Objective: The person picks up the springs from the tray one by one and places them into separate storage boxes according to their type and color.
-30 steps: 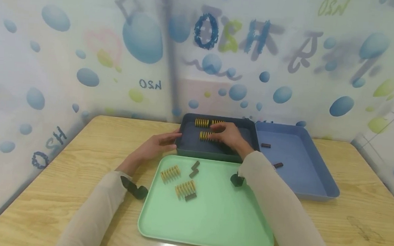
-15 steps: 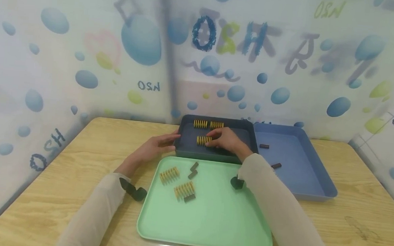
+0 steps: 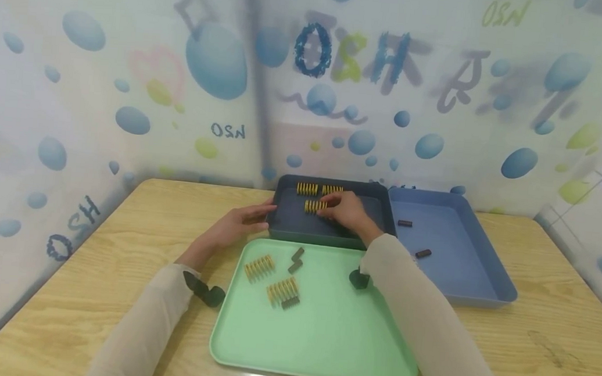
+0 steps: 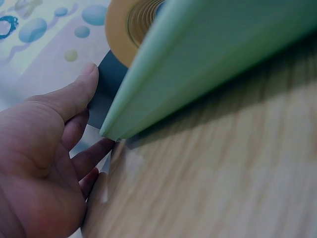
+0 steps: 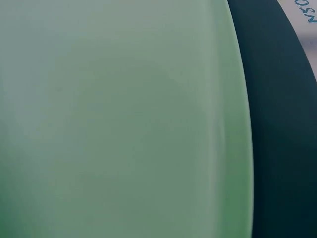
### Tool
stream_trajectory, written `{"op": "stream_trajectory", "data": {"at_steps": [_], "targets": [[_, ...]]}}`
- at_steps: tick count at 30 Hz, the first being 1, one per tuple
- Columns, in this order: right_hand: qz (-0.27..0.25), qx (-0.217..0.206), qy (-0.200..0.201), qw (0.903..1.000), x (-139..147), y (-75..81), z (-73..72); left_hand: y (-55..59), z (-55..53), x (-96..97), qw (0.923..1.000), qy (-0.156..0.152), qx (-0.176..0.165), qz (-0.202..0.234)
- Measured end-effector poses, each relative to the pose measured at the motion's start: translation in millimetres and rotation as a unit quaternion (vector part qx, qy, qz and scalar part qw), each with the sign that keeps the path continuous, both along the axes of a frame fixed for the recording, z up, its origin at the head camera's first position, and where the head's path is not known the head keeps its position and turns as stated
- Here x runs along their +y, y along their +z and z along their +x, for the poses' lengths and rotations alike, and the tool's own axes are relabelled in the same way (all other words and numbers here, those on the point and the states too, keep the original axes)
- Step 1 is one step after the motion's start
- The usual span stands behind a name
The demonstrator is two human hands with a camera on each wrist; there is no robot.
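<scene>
In the head view my right hand (image 3: 348,210) pinches a yellow coil spring (image 3: 314,207) over the dark blue tray (image 3: 290,225). Two more yellow springs, a left one (image 3: 307,189) and a right one (image 3: 332,189), lie along that tray's back wall. My left hand (image 3: 232,228) has its fingers extended at the tray's left side; the left wrist view shows the same hand (image 4: 44,144) with its fingertips beside the dark wall. The right hand is out of sight in its own wrist view.
A light green tray (image 3: 343,331) in front holds pale gold springs (image 3: 283,290) and several small dark springs (image 3: 290,302). To the right, a lighter blue tray (image 3: 452,239) holds two small dark springs (image 3: 423,253). A patterned wall stands behind the wooden table (image 3: 541,344).
My right hand has shifted the pinched spring slightly toward me, then back up and a little right, within the dark tray. The left hand has stayed at the tray's side.
</scene>
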State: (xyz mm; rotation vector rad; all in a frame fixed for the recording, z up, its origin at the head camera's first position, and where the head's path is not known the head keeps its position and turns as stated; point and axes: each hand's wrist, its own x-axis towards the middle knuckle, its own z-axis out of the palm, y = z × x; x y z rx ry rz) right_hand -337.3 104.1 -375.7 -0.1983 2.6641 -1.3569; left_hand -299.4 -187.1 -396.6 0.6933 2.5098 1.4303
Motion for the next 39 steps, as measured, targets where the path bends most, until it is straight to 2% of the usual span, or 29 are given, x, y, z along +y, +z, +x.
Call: {"op": "stream_trajectory", "data": {"at_steps": [8,21,30,39], "targets": [[-0.012,0.012,-0.025,0.9995,-0.4,-0.8,-3.5,-0.9,-0.1,-0.1,1.0000,-0.002,0.000,0.003],[-0.021,0.014,-0.036,0.9990,4.9,2.6,-2.7,0.8,1.4,0.7,1.0000,-0.006,0.000,0.005],[-0.039,0.020,-0.024,0.9988,5.2,6.9,2.2,-0.3,1.6,0.8,0.9997,-0.016,0.004,0.016],[-0.081,0.019,0.009,0.9965,4.2,20.3,20.2,-1.3,1.3,2.1,0.9996,-0.017,0.018,0.016]]}}
